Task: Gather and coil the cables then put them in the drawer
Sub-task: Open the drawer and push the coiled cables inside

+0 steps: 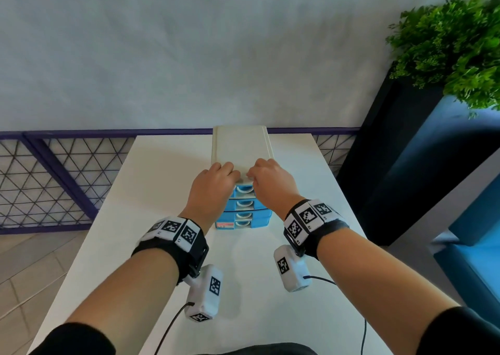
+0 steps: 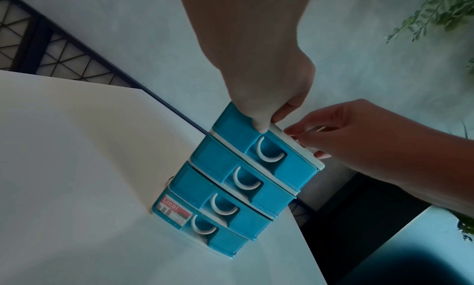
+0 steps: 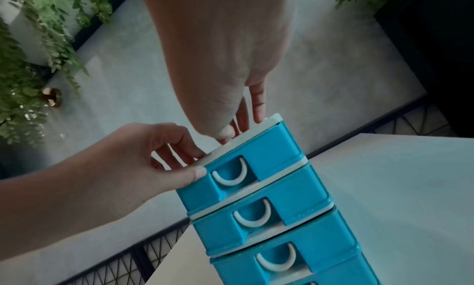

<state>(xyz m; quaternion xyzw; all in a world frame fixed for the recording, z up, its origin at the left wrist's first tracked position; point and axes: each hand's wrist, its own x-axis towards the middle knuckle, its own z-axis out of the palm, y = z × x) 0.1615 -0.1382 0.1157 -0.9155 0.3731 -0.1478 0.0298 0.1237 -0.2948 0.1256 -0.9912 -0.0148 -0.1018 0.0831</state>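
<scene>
A small drawer unit (image 1: 240, 149) with a white top and several blue drawers stands at the back middle of the white table (image 1: 162, 192). All its drawers look pushed in. My left hand (image 1: 226, 173) holds the top front edge on the left, fingers curled over the white top and thumb (image 2: 261, 127) on the top drawer's face (image 2: 238, 127). My right hand (image 1: 261, 174) grips the same edge on the right, fingers (image 3: 256, 111) on top and thumb at the rim. No loose cables are in view.
A mesh railing (image 1: 54, 178) runs behind the table. A tall black planter (image 1: 378, 165) with a green plant (image 1: 454, 43) and a blue seat (image 1: 473, 233) stand to the right. Thin black leads (image 1: 173, 325) hang from my wrist cameras over the near table.
</scene>
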